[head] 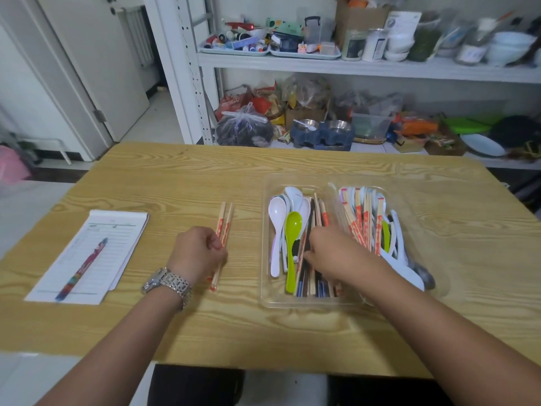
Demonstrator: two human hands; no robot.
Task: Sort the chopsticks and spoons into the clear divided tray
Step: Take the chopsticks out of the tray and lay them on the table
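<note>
Plainly, clear tray (307,302) holds spoons (276,212); chopsticks (364,221) mixed.

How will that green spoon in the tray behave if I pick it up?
Likely stiff and light: the green spoon looks like moulded plastic. Its glossy surface may slip. It lies over white spoons, so lifting might jostle them.

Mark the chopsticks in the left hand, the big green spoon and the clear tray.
chopsticks (224,216), head view, exposed upper shafts.
green spoon (293,226), head view, its bowl.
clear tray (278,298), head view, near-left corner.
</note>
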